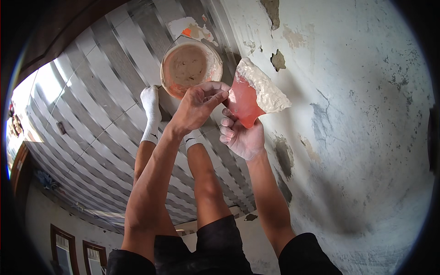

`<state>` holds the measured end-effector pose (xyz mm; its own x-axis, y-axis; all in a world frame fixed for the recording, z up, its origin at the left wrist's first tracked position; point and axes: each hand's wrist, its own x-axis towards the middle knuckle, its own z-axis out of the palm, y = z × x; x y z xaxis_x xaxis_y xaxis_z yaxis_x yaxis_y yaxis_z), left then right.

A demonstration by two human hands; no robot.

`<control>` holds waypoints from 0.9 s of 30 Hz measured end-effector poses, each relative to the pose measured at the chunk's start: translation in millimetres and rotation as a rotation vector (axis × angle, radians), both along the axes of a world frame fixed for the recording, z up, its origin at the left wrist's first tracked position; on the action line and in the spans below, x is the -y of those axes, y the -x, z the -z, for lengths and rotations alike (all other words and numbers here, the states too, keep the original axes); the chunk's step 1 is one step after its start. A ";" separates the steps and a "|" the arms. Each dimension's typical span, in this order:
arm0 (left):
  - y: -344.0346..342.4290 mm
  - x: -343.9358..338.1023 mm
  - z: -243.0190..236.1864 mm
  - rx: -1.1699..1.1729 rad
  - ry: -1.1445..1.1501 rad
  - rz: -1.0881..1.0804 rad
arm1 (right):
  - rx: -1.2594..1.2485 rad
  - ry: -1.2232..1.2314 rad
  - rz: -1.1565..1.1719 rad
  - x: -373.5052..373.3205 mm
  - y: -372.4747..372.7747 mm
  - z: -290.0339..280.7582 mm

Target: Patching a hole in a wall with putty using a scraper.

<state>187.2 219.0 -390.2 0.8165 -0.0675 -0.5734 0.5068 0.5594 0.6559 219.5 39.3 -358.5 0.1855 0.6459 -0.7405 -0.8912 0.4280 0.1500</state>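
A red, flexible putty spreader (246,101) is held up in front of the wall, over the floor. Thick off-white putty (266,89) coats its far and right side. From below, my right hand (246,137) is closed round the spreader's narrow end, its fingers curled and dusted white. My left hand (199,104) is closed too, with thumb and forefinger pinched at the spreader's left corner. Just beyond the left hand a round bucket (215,68) stands on the floor, its inside smeared with putty and its wire handle raised at the far side.
The wall (362,114) on the right is patchy, with chipped spots and cracks. Grey striped tiles (101,114) cover the floor. My white-socked foot (150,103) is close to the bucket. Splashed putty and an orange scrap (186,32) lie beyond it.
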 end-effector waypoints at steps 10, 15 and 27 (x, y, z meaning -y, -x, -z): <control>-24.4 19.0 8.3 0.075 -0.077 0.019 | -0.057 -0.344 0.484 -5.2 10.4 16.8; 8.1 20.4 41.6 -0.029 -0.287 -0.072 | 0.427 0.289 0.081 -0.8 -12.5 8.1; 65.4 15.6 53.8 -0.146 -0.294 -0.085 | 1.631 1.598 -0.818 -0.6 -80.8 1.5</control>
